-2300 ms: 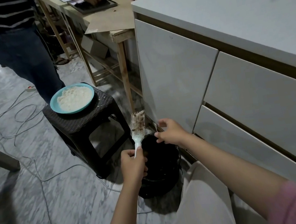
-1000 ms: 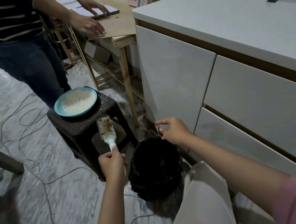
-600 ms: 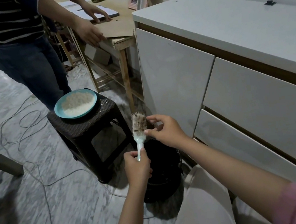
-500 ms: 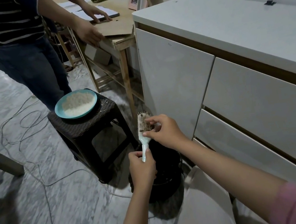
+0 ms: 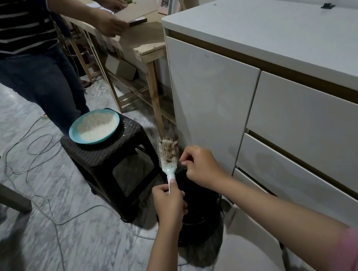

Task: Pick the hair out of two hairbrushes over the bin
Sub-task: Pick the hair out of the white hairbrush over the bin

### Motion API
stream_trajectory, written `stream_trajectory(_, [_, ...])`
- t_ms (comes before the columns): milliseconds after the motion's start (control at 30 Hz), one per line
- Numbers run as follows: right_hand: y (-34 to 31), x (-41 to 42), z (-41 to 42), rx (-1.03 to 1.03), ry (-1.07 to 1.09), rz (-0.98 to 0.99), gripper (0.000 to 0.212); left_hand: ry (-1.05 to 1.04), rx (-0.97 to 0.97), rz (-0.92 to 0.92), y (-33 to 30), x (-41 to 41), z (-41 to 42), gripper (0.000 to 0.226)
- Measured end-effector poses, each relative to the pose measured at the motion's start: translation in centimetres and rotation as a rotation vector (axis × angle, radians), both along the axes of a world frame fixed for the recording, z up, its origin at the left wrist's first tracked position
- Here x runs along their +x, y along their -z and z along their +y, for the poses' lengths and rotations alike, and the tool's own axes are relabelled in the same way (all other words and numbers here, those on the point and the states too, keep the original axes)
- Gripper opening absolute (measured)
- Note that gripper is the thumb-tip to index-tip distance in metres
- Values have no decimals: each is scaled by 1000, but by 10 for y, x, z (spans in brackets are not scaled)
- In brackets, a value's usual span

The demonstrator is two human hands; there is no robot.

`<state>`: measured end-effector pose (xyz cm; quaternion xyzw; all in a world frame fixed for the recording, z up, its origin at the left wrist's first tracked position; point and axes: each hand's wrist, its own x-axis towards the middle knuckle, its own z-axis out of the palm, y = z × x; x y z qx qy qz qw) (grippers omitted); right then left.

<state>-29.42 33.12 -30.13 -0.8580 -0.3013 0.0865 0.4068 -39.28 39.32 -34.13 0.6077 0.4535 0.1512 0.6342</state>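
Pale plastic, one hairbrush (image 5: 168, 158), held upright above a black bin (image 5: 198, 204).

Nearest item: left hand (image 5: 169, 203), closed in a fist round the lower end of the handle. Grip state: holding the hairbrush, firm wrap, thumb side up. The handle rises out of the top of the fist.

Next: black bin, on the marble floor directly beneath and just behind both hands, tight against the foot of the white cabinet (image 5: 211, 107). Its contents are too dark to read.

Next: right hand (image 5: 199, 166), just to the right of the brush head, level with its lower bristles. Thumb and forefinger are drawn together in a narrow pinch with the tips pointing left at the brush. Whether any strand lies between them cannot be told; they appear close to the bristles, not among them.

Next: hairbrush head, long axis near vertical, tilted slightly away, bristle face turned toward the wearer. Brown hair is matted down the middle of the bristle bed.

Governing relation, as judged: the hair lies up and to the left of the right-hand pinch, which is the nearer free hand; a short leftward reach into the bristles, then a pull along the brush's long axis, would drop strands into the bin.

Farther: dark woven stool (image 5: 109, 159) carrying a teal plate (image 5: 94, 129) of white grains. Beyond, a second person stands at a wooden bench (image 5: 148, 44). No second hairbrush is in view.
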Motion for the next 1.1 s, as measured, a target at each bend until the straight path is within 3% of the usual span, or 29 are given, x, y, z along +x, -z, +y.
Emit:
stream_trajectory(100, [-1,-3,-2,9,-20,-14,10,-35,-66,-28,-3,0,1,34])
stream_trajectory(233, [-4,-1,-13,94,49,21,9,-349,-241,9,-4,-1,24,40])
stream_trajectory(467, [0,13,-31,122,204,79,10,-510,-224,-10,-6,-21,53,38])
stream_trajectory(667, [8,18,-26,-10,228,111,15,-395,-98,3,-2,-23,51,38])
stream_trajectory(867, [7,15,-22,-75,48,173,51,-174,11,31,0,-18,44,36])
stream_trajectory(1000, [5,16,-21,-28,68,166,44,-85,78,30,-5,-17,34,45])
stream_trajectory(1100, [2,15,-15,14,123,223,35,-38,102,1,-8,-16,20,23])
